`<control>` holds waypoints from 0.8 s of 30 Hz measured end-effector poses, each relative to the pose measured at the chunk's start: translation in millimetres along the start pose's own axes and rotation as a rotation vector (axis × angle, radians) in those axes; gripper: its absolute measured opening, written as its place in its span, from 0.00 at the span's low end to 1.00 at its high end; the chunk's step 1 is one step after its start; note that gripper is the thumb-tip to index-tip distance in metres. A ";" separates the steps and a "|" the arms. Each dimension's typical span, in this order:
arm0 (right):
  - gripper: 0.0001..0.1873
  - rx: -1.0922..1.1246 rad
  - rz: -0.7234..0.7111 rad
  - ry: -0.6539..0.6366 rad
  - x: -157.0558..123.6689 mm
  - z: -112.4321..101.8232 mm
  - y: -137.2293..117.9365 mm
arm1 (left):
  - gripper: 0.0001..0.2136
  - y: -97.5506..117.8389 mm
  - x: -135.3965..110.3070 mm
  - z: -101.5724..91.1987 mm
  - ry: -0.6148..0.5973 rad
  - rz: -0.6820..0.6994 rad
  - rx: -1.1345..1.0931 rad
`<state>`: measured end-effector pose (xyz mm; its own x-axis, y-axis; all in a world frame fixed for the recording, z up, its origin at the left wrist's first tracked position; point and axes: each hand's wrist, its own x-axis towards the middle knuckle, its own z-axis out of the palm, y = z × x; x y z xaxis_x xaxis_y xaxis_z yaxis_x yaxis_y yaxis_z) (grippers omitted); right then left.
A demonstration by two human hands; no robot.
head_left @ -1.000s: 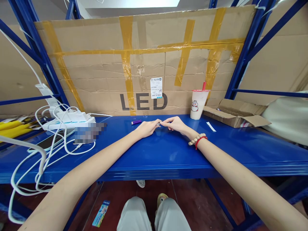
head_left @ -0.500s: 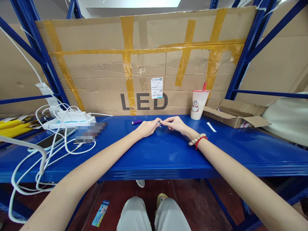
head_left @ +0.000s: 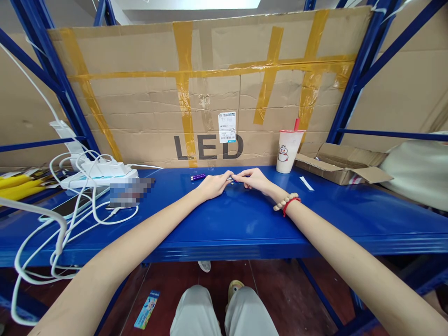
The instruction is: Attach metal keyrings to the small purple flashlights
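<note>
My left hand (head_left: 216, 186) and my right hand (head_left: 255, 178) meet over the middle of the blue shelf (head_left: 245, 228). Between their fingertips is a small, shiny metallic piece (head_left: 231, 178), too small and too covered by fingers to name. Both hands are closed in a pinch on it. Just left of my left hand, apart from it, lies a short purple tube (head_left: 198, 177) with a silvery end, like a pen cap. A beaded bracelet and a red cord circle my right wrist.
A white cup (head_left: 289, 151) with a red straw stands at the back right, near a paper strip (head_left: 306, 183) and an open cardboard box (head_left: 341, 164). On the left are a power strip (head_left: 101, 175), white cables, a phone (head_left: 72, 205) and a blurred-out item (head_left: 128, 192).
The view has shifted very slightly. Both hands keep the same pinched pose around the small metallic piece, with no clear movement.
</note>
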<state>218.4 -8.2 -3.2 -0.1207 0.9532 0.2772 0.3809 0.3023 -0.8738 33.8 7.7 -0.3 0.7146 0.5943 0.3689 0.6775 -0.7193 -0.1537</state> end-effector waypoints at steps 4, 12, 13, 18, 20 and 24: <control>0.27 -0.004 -0.004 0.002 0.4 0.3 0.8 | 0.12 -0.4 0.0 0.3 0.011 0.009 0.008; 0.27 -0.020 -0.017 -0.007 1.5 -0.2 1.7 | 0.12 -0.7 0.3 0.5 0.009 0.018 0.000; 0.27 -0.025 -0.017 -0.006 1.3 -0.3 1.4 | 0.12 -0.8 0.3 0.3 0.004 0.017 -0.001; 0.27 -0.054 -0.024 -0.009 -2.0 0.3 -2.4 | 0.12 -1.2 0.5 0.2 -0.005 0.023 0.001; 0.27 -0.063 -0.025 -0.011 -3.5 0.8 -4.4 | 0.12 -1.2 0.5 0.4 -0.003 0.023 0.005; 0.27 -0.065 -0.019 -0.011 -4.2 1.7 -5.5 | 0.12 -1.0 0.5 0.4 -0.006 0.025 0.004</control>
<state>215.3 -13.8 -0.3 -0.1381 0.9474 0.2887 0.4376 0.3199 -0.8404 33.6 8.9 -0.3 0.7322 0.5786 0.3593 0.6603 -0.7323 -0.1663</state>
